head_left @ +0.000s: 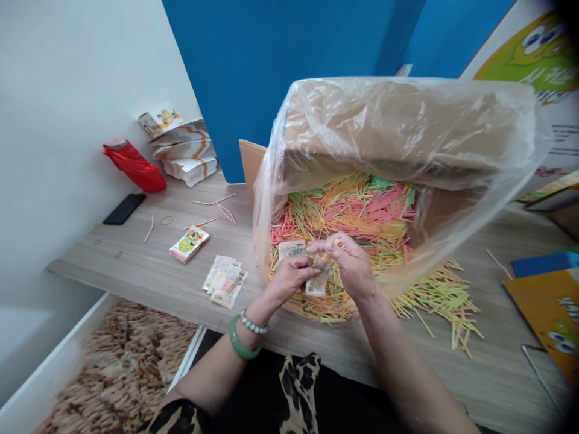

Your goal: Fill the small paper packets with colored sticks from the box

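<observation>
A large cardboard box [253, 160] lined with a clear plastic bag [474, 138] lies on its side on the wooden table [149, 277], spilling a heap of thin coloured sticks [357, 211]. My left hand [289, 277] and my right hand [350, 265] meet in front of the box mouth. Both pinch a small clear printed packet [316, 283] between them. A few sticks poke up from my right fingers. A green bangle and a bead bracelet sit on my left wrist.
Filled packets [225, 280] lie to the left of my hands, with a thicker bundle [189, 243] beyond. Stacked empty packets [185, 150], a red bag [134, 167] and a black phone [123, 208] sit by the wall. Loose sticks [443, 301] spread right. A yellow board [549, 313] lies at the right edge.
</observation>
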